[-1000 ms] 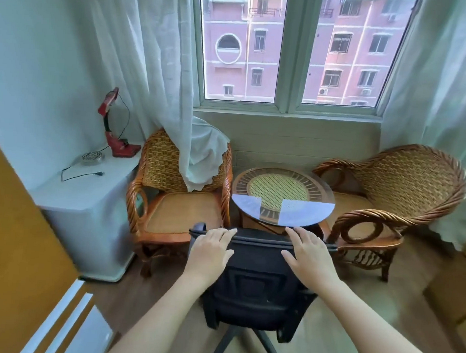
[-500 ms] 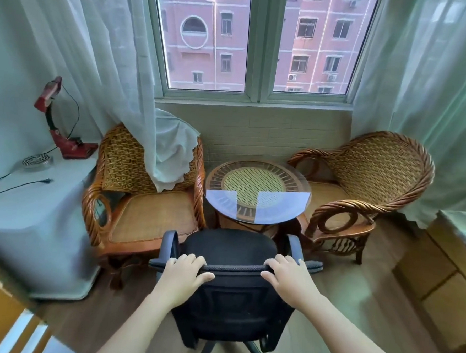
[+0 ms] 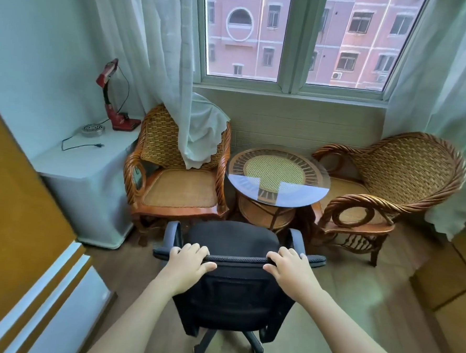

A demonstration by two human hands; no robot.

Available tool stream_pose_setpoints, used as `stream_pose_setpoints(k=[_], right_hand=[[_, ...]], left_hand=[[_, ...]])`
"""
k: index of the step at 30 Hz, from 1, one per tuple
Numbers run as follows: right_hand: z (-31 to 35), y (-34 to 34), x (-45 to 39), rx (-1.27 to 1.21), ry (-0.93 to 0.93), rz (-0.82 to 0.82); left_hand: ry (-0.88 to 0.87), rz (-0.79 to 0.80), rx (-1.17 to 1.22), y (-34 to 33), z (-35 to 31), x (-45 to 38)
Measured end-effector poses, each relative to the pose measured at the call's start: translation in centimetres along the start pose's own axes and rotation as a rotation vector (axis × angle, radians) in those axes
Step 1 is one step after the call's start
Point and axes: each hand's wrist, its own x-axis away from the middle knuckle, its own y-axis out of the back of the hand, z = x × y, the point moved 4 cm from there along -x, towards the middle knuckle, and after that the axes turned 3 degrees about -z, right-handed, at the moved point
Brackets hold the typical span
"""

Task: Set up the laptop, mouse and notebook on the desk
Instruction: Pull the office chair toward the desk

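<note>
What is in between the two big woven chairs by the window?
In the head view, a small round glass-topped table stands between the left wicker chair and the right wicker chair.

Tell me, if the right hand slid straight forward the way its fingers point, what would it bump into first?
The right hand grips the top edge of the black office chair. Straight ahead lies open air over the seat, then probably the round glass-topped table, though depth is hard to judge.
</note>
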Motion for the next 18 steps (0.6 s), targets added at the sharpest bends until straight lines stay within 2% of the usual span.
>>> stream_pose_setpoints(k=[4, 8, 12, 18], right_hand=[[-0.9, 0.1, 4.6, 0.01, 0.073, 0.007], [-0.7, -1.3, 10.7, 0.032, 0.194, -0.146], [-0.1, -2.4, 16.1, -0.058, 0.243, -0.291], [1.7, -3.2, 23.8, -0.151, 0.328, -0.359]], left_hand=[[0.037, -0.021, 0.06, -0.8, -2.5, 5.1], [0.059, -0.045, 0.092, -2.1, -3.8, 11.0], [0.076, -0.049, 0.106, -2.6, -5.0, 16.4], [0.086, -0.08, 0.14, -2.7, -6.8, 24.2]])
